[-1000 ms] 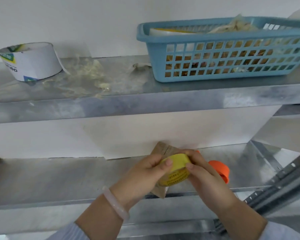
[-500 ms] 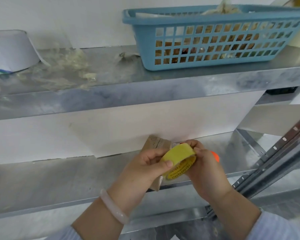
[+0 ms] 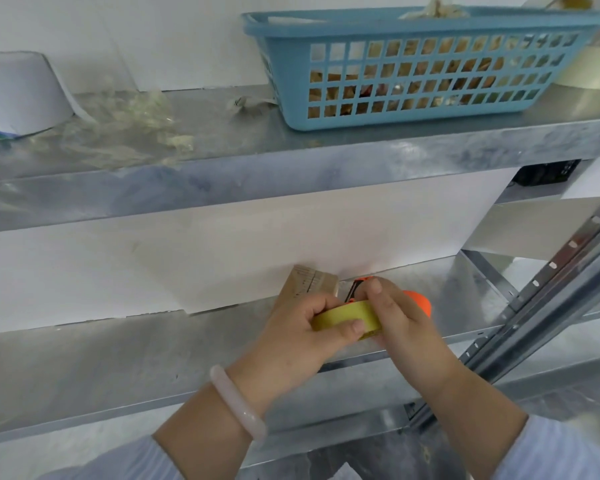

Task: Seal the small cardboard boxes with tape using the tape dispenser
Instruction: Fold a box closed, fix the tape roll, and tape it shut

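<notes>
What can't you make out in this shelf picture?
Head view only.
Small cardboard box: mostly behind the left hand; flaps unseen.
Tape dispenser: orange body covered by the right hand and yellow tape roll.
Blue basket contents: blurred behind mesh.
White roll: cut off by left edge.

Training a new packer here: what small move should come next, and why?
Probably peel up the tape's free end and draw it toward the cardboard box. The left hand and the right hand both grip the yellow tape roll by the orange dispenser, and no strip shows on the box's visible part yet.
</notes>
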`<state>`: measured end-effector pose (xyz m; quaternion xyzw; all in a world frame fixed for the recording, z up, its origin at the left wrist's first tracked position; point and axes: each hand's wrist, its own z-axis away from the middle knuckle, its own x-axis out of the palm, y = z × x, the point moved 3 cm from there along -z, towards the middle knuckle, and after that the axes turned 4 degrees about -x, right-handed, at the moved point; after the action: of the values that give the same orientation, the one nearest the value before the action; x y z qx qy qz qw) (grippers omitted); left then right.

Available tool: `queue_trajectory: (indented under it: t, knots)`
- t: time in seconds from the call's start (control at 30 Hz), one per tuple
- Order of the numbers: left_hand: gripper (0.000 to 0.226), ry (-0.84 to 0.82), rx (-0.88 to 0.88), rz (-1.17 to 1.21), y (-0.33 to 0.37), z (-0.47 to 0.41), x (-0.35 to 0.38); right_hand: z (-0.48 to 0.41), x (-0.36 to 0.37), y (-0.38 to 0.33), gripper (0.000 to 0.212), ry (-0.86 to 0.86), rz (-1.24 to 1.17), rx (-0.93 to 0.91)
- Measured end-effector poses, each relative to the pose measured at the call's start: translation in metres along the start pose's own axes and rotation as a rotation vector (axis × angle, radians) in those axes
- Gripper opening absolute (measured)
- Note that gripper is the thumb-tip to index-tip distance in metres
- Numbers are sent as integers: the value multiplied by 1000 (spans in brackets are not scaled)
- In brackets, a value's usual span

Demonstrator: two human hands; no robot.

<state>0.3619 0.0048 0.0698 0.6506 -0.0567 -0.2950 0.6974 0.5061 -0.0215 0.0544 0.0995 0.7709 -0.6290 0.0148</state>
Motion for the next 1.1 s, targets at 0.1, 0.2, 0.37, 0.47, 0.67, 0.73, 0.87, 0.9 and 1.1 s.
queue_trajectory:
  t: [0.1,0.2,0.37,0.47,0.67,0.73,0.87,0.9,1.1]
  knots:
    - [35,-84,-62,37,-4,1,6,-2,-1,0,45,46,37,-10]
    - [32,-64,-95,28,-5,0,7,-3,-1,1,49,33,49,18]
    - [23,-77,-87,27,-4,1,7,-7,-5,4,48,85,53,102]
    - [27,-92,-62,23,-5,1,8,-9,-7,6,48,89,53,158]
    - [45,-145,50,38,4,1,6,-13,-12,13,53,115,5,242]
    - [37,-142,72,72,6,2,6,-14,-14,16,53,137,-4,270]
    - [49,-106,54,151,0,1,3,-16,-15,19,53,143,-45,300]
    - [42,-117,42,168,-1,0,3,-17,-15,18,53,128,-77,305]
    - [9,-97,18,220,-6,-4,9,-21,-13,22,54,222,-175,319]
